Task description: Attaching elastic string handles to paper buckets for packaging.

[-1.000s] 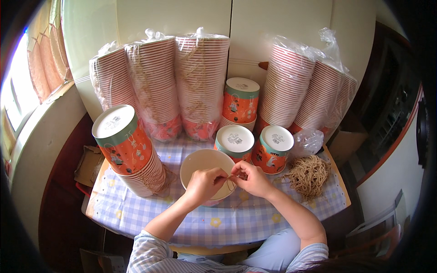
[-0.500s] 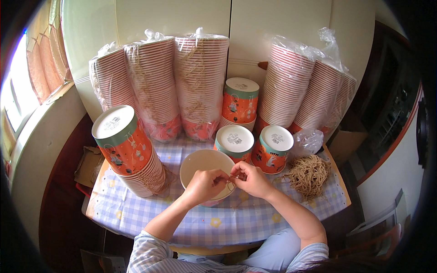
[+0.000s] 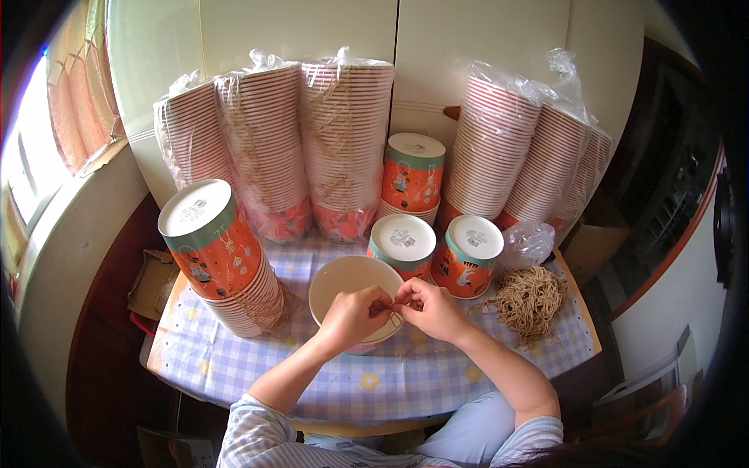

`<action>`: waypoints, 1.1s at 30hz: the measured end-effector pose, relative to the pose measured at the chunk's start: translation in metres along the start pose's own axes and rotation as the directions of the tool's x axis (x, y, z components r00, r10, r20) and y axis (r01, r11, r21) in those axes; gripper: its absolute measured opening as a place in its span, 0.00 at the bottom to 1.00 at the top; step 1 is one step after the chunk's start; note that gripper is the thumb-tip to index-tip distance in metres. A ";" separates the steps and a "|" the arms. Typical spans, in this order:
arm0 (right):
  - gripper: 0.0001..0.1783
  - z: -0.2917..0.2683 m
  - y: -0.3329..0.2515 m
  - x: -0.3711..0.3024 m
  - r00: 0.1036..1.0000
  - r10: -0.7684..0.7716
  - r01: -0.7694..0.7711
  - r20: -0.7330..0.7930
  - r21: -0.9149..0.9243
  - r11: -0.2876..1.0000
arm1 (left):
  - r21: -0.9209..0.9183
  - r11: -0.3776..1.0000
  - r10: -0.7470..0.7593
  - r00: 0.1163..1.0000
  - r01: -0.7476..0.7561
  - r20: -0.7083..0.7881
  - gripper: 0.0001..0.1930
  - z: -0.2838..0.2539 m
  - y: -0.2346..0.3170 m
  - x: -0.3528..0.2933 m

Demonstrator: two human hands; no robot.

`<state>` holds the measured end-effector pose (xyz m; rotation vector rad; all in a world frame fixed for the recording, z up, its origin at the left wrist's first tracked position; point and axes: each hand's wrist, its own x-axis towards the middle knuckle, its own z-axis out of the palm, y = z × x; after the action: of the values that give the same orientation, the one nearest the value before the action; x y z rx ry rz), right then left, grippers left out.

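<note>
An open paper bucket (image 3: 335,274) stands upright before me, its pale inside showing. Over its near right rim my left hand (image 3: 357,313) and my right hand (image 3: 427,306) meet, fingertips pinched together. Between them is a thin bit of brown cord, mostly hidden by the fingers. A tangled heap of brown cord (image 3: 532,304) lies on the table to the right of my right hand. Just beyond the open bucket, two upside-down orange and green paper buckets (image 3: 402,238) (image 3: 468,256) stand side by side.
On the left leans a stack of upturned buckets (image 3: 211,242), cords hanging from its side. Tall plastic-wrapped bucket stacks (image 3: 347,140) (image 3: 495,140) line the back, with another upturned stack (image 3: 413,175) between them. A crumpled plastic bag (image 3: 527,243) lies behind the cord heap. A checked cloth (image 3: 312,390) covers the table.
Both hands stay over the bucket rim; only the fingers have shifted slightly, drawing a little closer together. Nothing else has visibly moved.
</note>
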<state>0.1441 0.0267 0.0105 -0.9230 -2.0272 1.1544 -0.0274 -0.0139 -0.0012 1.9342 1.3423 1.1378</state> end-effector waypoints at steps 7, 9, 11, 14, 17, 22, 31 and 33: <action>0.10 0.001 0.003 0.000 0.996 -0.076 0.072 -0.036 -0.095 0.993 | 0.015 1.000 0.027 1.000 -0.026 -0.016 0.09 0.000 0.000 0.001; 0.10 0.001 0.002 -0.001 0.992 -0.116 0.109 -0.039 -0.152 0.982 | 0.004 1.000 0.022 1.000 -0.022 -0.008 0.09 -0.001 0.000 0.001; 0.10 0.000 -0.002 -0.001 0.994 -0.104 0.097 -0.031 -0.183 0.978 | -0.010 1.000 0.014 1.000 -0.014 -0.008 0.09 -0.002 0.001 0.001; 0.09 0.000 -0.005 -0.002 0.995 -0.095 0.088 -0.021 -0.222 0.971 | -0.058 0.998 0.003 1.000 -0.003 0.004 0.09 -0.003 0.001 0.001; 0.09 0.000 -0.006 -0.003 0.994 -0.110 0.101 -0.028 -0.230 0.968 | -0.118 0.993 0.027 1.000 -0.028 -0.009 0.09 -0.002 0.000 0.002; 0.09 -0.001 -0.005 -0.002 0.982 -0.190 0.187 0.015 -0.288 0.939 | -0.144 0.989 0.029 1.000 -0.028 0.009 0.08 -0.003 -0.004 0.003; 0.09 0.001 0.000 -0.002 0.931 -0.363 0.332 0.021 -0.456 0.826 | -0.224 0.975 0.004 1.000 0.001 0.024 0.08 -0.003 -0.004 0.004; 0.08 0.001 0.002 -0.001 0.929 -0.370 0.337 0.013 -0.440 0.832 | -0.214 0.977 0.008 1.000 -0.002 0.030 0.08 -0.003 -0.005 0.004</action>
<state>0.1443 0.0258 0.0075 -0.7270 -2.3171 0.4628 -0.0318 -0.0086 -0.0020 1.7932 1.1487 1.1979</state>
